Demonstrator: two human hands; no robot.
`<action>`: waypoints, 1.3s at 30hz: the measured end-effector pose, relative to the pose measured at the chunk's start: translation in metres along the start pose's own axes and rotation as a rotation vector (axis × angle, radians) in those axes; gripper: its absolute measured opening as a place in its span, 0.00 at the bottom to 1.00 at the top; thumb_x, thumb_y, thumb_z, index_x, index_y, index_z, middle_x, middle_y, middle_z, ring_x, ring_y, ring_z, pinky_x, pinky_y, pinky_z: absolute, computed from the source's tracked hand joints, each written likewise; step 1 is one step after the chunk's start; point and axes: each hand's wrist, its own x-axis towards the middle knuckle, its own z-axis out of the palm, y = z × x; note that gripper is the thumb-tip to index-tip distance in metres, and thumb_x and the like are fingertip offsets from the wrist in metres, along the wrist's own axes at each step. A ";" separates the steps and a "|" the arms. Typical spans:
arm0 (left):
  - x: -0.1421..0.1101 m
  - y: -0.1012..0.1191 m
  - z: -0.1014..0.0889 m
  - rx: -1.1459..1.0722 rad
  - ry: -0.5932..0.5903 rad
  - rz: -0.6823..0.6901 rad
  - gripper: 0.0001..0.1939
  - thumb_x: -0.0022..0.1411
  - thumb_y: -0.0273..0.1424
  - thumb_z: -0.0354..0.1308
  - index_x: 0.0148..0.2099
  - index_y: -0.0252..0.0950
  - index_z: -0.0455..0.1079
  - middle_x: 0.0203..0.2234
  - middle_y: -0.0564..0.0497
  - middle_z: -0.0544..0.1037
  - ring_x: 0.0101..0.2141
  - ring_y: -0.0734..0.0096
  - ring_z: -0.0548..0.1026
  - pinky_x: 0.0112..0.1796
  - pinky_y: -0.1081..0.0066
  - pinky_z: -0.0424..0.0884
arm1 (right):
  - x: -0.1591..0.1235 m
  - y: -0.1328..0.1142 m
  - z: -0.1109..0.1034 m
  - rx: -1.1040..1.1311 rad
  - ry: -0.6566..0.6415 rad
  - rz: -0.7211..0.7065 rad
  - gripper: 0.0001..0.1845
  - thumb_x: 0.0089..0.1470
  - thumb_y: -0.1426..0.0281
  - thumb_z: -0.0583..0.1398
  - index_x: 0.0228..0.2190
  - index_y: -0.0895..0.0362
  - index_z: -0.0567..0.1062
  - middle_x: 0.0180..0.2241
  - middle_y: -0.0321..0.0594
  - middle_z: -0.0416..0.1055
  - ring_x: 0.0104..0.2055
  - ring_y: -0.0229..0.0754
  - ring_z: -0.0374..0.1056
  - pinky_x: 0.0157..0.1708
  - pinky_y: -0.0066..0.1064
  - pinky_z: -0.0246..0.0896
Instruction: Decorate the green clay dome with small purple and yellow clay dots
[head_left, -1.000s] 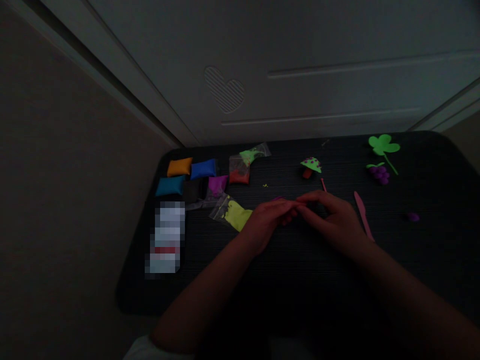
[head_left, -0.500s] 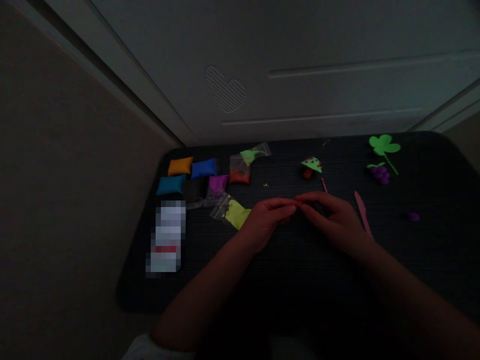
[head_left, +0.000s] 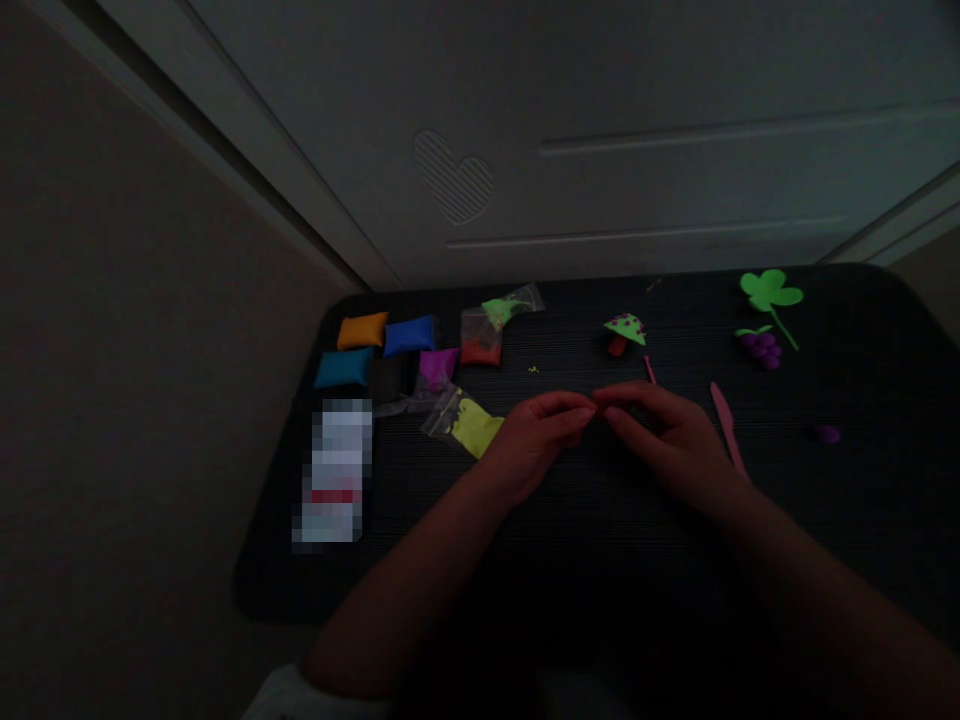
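Over the dark table, my left hand (head_left: 541, 430) and my right hand (head_left: 660, 432) meet fingertip to fingertip. Thumb and fingers are pinched together on both; whatever lies between them is too small and dark to make out. Close to the left wrist is an open bag of yellow clay (head_left: 474, 425). Beyond the hands stands a clay mushroom (head_left: 624, 332) with a green, purple-dotted cap and red stem. A thin pink tool (head_left: 649, 370) and a pink clay knife (head_left: 726, 425) lie by my right hand.
Clay packets, among them orange (head_left: 363, 331), blue (head_left: 409, 336), teal (head_left: 343, 369), purple (head_left: 437, 369) and red (head_left: 481, 350), lie at the left. To the right are a green clay clover (head_left: 769, 292), a purple grape bunch (head_left: 762, 348) and a purple lump (head_left: 827, 434). A white door (head_left: 637, 190) stands behind.
My fingertips have shifted slightly against each other, the left fingers curling a little more. A purple spot seen behind the left fingers before no longer shows. The things on the table keep their places.
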 end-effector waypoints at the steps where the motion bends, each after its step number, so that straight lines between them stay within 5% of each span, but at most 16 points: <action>1: 0.000 0.000 0.000 -0.011 -0.012 -0.004 0.04 0.47 0.27 0.63 0.30 0.34 0.73 0.25 0.54 0.71 0.26 0.80 0.66 0.31 0.75 0.60 | 0.000 0.000 0.000 0.001 0.000 -0.003 0.11 0.53 0.68 0.56 0.39 0.52 0.72 0.38 0.38 0.73 0.41 0.41 0.69 0.40 0.34 0.65; 12: -0.002 0.001 0.001 -0.102 -0.087 -0.002 0.03 0.53 0.28 0.58 0.32 0.33 0.69 0.27 0.53 0.70 0.31 0.78 0.68 0.34 0.74 0.62 | 0.001 -0.002 0.000 0.007 -0.010 -0.036 0.10 0.54 0.70 0.55 0.39 0.53 0.72 0.38 0.38 0.72 0.41 0.40 0.68 0.41 0.33 0.64; 22: 0.000 0.001 -0.001 -0.139 -0.013 0.065 0.02 0.48 0.23 0.61 0.27 0.32 0.70 0.26 0.52 0.75 0.28 0.80 0.70 0.34 0.75 0.63 | 0.001 0.000 0.000 -0.013 0.021 -0.049 0.09 0.53 0.69 0.56 0.38 0.52 0.72 0.38 0.38 0.71 0.41 0.41 0.67 0.42 0.36 0.62; 39: 0.000 0.003 -0.002 -0.150 -0.023 0.050 0.14 0.45 0.20 0.62 0.37 0.36 0.70 0.25 0.57 0.73 0.28 0.81 0.70 0.34 0.76 0.64 | 0.002 -0.001 0.000 -0.032 0.020 -0.060 0.09 0.53 0.69 0.55 0.38 0.53 0.72 0.38 0.38 0.71 0.41 0.41 0.67 0.42 0.36 0.62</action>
